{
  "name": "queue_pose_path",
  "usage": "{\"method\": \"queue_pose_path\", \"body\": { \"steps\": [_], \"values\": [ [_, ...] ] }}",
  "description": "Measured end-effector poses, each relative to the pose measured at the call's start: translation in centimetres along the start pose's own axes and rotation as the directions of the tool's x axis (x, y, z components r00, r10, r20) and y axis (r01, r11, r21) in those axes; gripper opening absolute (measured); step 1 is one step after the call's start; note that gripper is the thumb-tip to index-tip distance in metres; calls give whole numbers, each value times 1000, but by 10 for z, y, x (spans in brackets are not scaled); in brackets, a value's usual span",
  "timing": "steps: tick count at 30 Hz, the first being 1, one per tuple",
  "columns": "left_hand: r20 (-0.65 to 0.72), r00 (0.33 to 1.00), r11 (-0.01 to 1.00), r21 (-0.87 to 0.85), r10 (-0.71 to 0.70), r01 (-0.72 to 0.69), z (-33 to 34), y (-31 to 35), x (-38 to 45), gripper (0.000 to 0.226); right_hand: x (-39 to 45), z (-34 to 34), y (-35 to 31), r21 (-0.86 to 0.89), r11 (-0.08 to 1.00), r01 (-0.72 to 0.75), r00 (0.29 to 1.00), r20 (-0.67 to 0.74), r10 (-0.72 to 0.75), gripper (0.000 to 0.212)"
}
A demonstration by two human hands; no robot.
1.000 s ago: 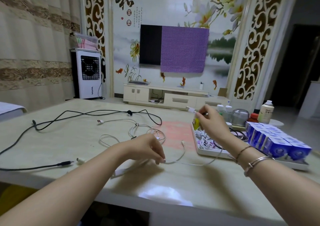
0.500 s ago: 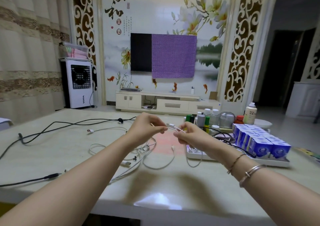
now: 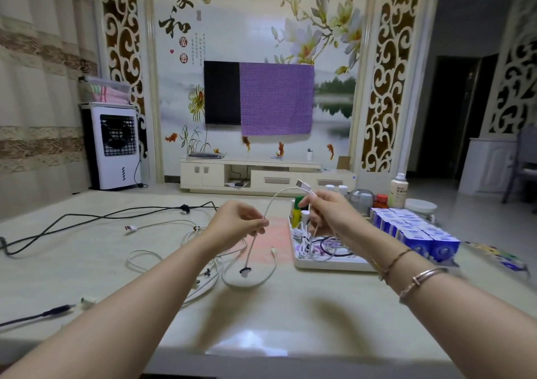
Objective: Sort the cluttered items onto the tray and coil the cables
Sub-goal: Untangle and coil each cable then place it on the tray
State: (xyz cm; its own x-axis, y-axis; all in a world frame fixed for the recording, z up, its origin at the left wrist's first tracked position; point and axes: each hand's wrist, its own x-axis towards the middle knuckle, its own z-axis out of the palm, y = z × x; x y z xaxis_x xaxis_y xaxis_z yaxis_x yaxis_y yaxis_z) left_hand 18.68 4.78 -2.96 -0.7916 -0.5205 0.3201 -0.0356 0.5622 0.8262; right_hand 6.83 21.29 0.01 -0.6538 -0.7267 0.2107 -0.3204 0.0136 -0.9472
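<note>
two hands share one white usb cable (image 3: 271,204) above the table (image 3: 290,314) — left hand (image 3: 236,218) pinches mid-length, right hand (image 3: 328,213) fingers curled round it near the plug. white tray (image 3: 325,264) right holds coiled white and black cables, small bottles; blue boxes (image 3: 418,230) at its far right end, more loose cables (image 3: 180,250) lie left.

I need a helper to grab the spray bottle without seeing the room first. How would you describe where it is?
Start at the white tray on the table's right side, then look past the blue boxes to the far edge. The spray bottle stands upright there: white, tallest of the containers, beside a smaller red-capped bottle.
</note>
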Motion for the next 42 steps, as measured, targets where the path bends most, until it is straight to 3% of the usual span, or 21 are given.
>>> {"method": "queue_pose_path", "body": {
  "steps": [8,16,22,27,32,37,42],
  "values": [
    [86,990,975,-185,-108,122,18,-7,-4,16,9,36,42,88,993,-78,997,-8,79,16],
    [154,979,966,-204,-131,161,33,-19,-4,5,18,49,62,130,972,-195,981,30,193,33],
    [203,963,958,-189,-177,216,33,-37,-3,7,30,52,69,203,960,-192,977,-48,206,17],
    [302,931,958,-130,-206,254,39,-46,-8,9,47,50,69,375,912,-166,964,-132,230,18],
    [465,871,973,-76,-159,218,42,-43,-16,25,49,46,63,576,810,-107,968,-126,217,18],
    [375,922,995,59,-100,84,56,-41,-16,28,49,42,71,744,656,-127,964,-65,260,27],
    [309,950,997,80,-48,24,71,-35,-14,25,49,35,73,843,530,-93,957,-72,281,28]
  ]
}}
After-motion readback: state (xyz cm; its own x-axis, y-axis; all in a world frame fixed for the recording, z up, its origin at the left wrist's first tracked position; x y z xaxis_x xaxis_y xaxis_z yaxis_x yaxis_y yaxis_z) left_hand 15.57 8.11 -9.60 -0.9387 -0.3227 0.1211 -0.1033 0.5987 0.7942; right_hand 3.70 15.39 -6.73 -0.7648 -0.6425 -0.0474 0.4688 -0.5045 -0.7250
